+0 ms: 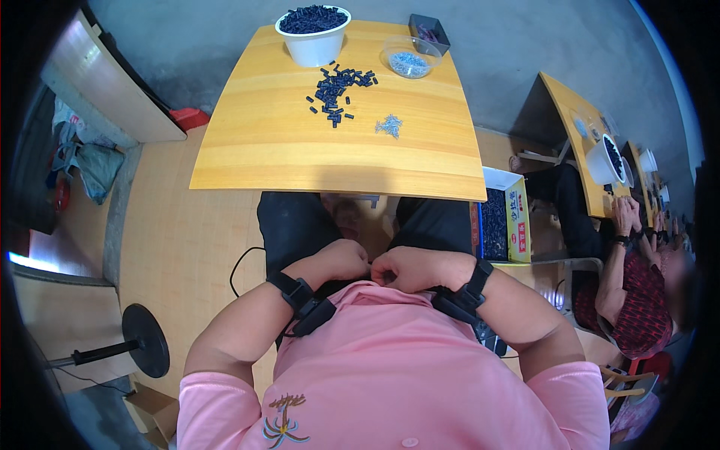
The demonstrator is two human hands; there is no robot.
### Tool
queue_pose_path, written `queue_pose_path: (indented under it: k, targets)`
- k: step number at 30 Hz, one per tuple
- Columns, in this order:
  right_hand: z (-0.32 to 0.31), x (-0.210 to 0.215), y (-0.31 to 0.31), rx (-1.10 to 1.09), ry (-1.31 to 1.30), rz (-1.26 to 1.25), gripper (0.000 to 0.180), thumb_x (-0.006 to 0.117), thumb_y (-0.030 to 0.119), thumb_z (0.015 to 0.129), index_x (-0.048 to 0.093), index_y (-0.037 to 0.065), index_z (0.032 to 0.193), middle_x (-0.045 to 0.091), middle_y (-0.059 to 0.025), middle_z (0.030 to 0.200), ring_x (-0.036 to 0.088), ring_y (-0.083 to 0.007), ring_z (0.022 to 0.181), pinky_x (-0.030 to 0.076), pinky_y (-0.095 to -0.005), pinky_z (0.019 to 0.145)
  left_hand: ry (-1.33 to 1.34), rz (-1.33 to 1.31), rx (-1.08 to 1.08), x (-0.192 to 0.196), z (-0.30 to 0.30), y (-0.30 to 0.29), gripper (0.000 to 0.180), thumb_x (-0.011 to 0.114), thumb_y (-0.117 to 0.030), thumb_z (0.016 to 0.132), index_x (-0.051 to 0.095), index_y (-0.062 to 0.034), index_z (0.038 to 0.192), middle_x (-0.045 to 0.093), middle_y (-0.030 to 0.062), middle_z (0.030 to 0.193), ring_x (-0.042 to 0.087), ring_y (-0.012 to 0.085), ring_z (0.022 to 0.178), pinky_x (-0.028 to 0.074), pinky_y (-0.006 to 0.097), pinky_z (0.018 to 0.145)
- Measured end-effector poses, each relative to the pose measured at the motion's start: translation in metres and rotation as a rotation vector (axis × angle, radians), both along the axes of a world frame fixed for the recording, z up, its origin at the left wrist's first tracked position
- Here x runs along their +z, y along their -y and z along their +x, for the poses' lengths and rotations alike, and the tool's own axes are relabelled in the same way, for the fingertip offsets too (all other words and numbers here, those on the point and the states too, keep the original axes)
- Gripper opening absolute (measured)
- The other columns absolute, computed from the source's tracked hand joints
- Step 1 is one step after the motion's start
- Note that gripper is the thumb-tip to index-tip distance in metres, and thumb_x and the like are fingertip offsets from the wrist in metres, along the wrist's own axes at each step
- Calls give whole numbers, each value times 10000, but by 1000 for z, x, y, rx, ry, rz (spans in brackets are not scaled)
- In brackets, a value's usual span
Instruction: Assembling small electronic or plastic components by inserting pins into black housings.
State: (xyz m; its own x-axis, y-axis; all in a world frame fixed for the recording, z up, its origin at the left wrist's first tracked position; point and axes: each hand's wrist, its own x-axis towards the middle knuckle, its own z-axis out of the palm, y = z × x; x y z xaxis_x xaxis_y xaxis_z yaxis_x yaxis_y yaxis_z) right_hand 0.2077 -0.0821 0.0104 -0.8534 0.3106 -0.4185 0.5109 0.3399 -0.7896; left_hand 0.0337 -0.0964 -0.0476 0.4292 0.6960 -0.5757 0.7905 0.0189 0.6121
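Note:
My left hand and my right hand are together over my lap, just at the hem of my pink shirt. Both have their fingers curled in. What they pinch, if anything, is hidden by the hands themselves. Past my knees, a loose pile of small black cylindrical pieces lies on the wooden table. To its right sits a little heap of small silvery metal pieces. Neither hand touches the table.
At the table's far side stand a white tub heaped with black pieces, a clear bowl of silvery pieces and a dark box. An open carton of black pieces is by my right knee. Another person works at the right.

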Motion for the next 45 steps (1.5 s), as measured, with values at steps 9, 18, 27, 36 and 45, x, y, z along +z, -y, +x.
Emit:
queue_pose_path:
  k: [9, 18, 27, 36, 45]
  targets:
    - [2, -6, 0, -32, 18, -43, 154, 609, 135, 777, 607, 11, 869, 622, -95, 741, 547, -153, 667, 443, -287, 623, -9, 70, 130, 1, 2, -3, 222, 678, -256, 655, 670, -59, 756, 643, 157, 789, 616, 313, 770, 487, 380, 665]
    - [2, -3, -2, -30, -10, -198, 143, 566, 132, 797, 623, 16, 858, 640, -116, 766, 581, -205, 684, 450, -314, 629, -49, 210, 198, 6, 9, 2, 245, 684, -272, 642, 663, -60, 762, 634, 180, 797, 616, 338, 766, 497, 390, 678]
    - [5, -2, -10, 24, 49, -267, 166, 588, 133, 827, 617, 7, 932, 634, -27, 784, 534, -81, 711, 444, -249, 646, -50, 224, 159, 10, 9, 1, 252, 668, -268, 668, 661, -40, 775, 634, 184, 803, 618, 331, 772, 493, 393, 688]
    - [5, -21, -8, -196, -67, -420, 147, 611, 130, 787, 654, 28, 883, 647, -36, 746, 548, -93, 687, 449, -245, 660, 14, 96, -13, 5, -1, -15, 236, 631, -267, 734, 662, -39, 790, 628, 168, 732, 611, 314, 703, 478, 363, 638]
    - [5, -17, -14, -246, 6, -358, 150, 640, 141, 734, 649, 14, 814, 630, -64, 695, 553, -131, 642, 454, -277, 601, 409, -571, -4, 47, -34, -5, 201, 676, -229, 798, 649, -40, 861, 579, -31, 683, 508, 49, 646, 420, 204, 610]
